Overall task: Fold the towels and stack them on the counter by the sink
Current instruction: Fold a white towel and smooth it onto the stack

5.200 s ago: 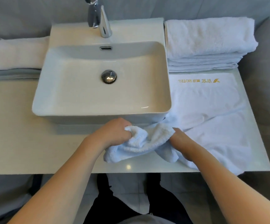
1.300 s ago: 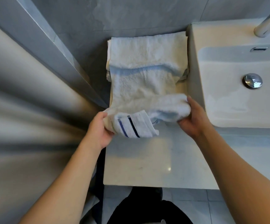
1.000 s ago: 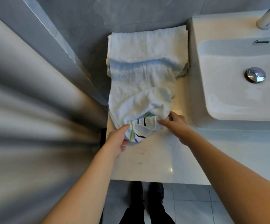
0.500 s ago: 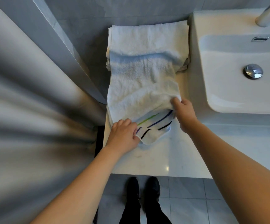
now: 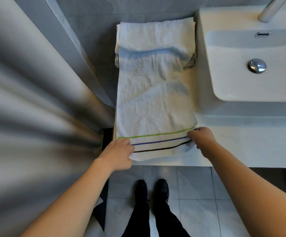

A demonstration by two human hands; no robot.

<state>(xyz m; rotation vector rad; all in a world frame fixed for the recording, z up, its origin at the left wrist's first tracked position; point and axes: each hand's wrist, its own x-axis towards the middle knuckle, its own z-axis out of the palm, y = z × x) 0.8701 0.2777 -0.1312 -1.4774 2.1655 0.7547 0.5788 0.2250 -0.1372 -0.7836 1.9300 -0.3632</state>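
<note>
A white towel [image 5: 153, 106] with green, purple and black stripes near its front end lies spread lengthwise on the counter [image 5: 227, 146], left of the sink [image 5: 251, 69]. Its far end drapes over a stack of folded white towels [image 5: 156, 33] by the wall. My left hand [image 5: 120, 154] pinches the towel's near left corner. My right hand [image 5: 201, 140] pinches the near right corner by the stripes. The towel has a raised crease across its middle.
A grey curtain [image 5: 36, 100] hangs close on the left, against the counter's side. The chrome tap [image 5: 272, 9] stands at the top right and the drain plug [image 5: 256, 65] shows in the basin. Grey floor tiles and my black shoes [image 5: 151, 189] lie below the counter edge.
Both hands have pulled the towel's striped end toward me and apart, spreading it flat on the counter. Earlier the end was bunched between my hands.
</note>
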